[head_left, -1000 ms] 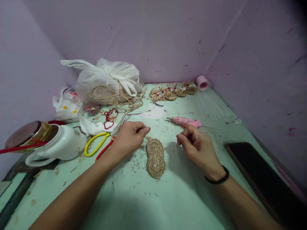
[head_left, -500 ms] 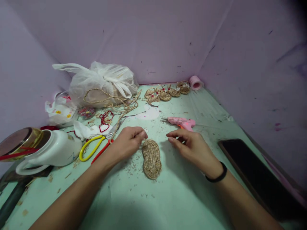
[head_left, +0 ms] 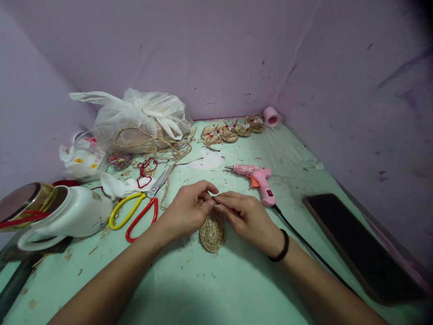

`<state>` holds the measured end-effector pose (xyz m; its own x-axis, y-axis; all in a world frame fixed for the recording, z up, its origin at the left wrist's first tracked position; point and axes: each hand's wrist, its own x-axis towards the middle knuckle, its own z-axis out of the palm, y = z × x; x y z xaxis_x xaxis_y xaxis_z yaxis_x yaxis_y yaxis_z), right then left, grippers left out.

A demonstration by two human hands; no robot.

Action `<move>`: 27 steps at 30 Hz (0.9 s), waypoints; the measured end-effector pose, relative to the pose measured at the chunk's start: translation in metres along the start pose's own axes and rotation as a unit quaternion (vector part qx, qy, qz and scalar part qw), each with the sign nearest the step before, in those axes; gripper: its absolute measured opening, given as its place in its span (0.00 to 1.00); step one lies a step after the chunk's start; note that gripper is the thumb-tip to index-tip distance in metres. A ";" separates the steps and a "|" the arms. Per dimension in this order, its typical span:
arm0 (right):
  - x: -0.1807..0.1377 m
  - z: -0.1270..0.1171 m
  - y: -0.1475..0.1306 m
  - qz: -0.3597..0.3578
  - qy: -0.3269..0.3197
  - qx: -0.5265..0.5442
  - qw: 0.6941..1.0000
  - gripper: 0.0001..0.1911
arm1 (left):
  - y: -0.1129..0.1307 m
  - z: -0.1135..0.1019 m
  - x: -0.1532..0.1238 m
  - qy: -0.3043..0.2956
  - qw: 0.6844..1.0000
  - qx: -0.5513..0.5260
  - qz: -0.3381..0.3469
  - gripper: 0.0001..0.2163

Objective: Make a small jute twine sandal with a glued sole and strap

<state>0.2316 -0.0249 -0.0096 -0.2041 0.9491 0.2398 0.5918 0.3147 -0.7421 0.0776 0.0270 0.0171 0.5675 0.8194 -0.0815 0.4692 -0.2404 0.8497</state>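
Note:
A coiled straw-rope sole [head_left: 212, 235], shaped like a small slipper bottom, lies flat on the green table. Over its far end my left hand [head_left: 190, 206] and my right hand [head_left: 249, 217] meet, fingertips close together. Both have thumb and fingers closed in a pinch; whatever is between them is too small or hidden to name. The far part of the sole is covered by the fingers. Just beyond my right hand lies a pink glue gun [head_left: 253, 174] with an orange trigger. Left of my left hand are open scissors [head_left: 154, 189] with yellow and red handles.
Several small straw slippers [head_left: 228, 132] with red and white beads sit at the back, beside a pink spool [head_left: 272, 117]. A white plastic bag [head_left: 145, 113] and straw cord stand back left. A white pot [head_left: 84, 212] lies left; a dark phone [head_left: 355, 243] lies right.
My right hand has moved left to meet my left hand over the sole's far end. The glue gun's handle and cord are now uncovered. The view has shifted slightly.

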 end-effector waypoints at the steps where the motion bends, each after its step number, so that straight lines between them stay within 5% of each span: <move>1: 0.000 0.000 0.001 0.006 -0.004 0.006 1.000 0.12 | 0.001 0.001 0.000 0.002 1.000 -0.014 0.001 0.08; 7: 0.004 -0.003 0.011 0.104 0.021 0.055 0.993 0.07 | 0.003 -0.008 0.001 0.005 0.999 0.033 -0.015 0.07; 14: 0.003 -0.007 0.017 0.108 -0.016 -0.073 0.991 0.06 | -0.019 -0.020 -0.018 0.017 0.987 0.130 -0.091 0.06; 22: -0.001 -0.003 0.017 0.119 -0.016 -0.095 0.988 0.07 | -0.021 -0.008 -0.033 0.099 0.946 0.309 -0.005 0.09; 27: -0.001 -0.001 0.014 0.128 -0.007 -0.123 0.984 0.08 | -0.025 0.000 -0.031 0.112 0.965 0.234 -0.032 0.08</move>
<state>0.2408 -0.0218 -0.0195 -0.0332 0.9979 0.0559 0.7961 0.0603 -0.6022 0.0486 0.0078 -0.0018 0.3909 0.9198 0.0323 0.7828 -0.3508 0.5140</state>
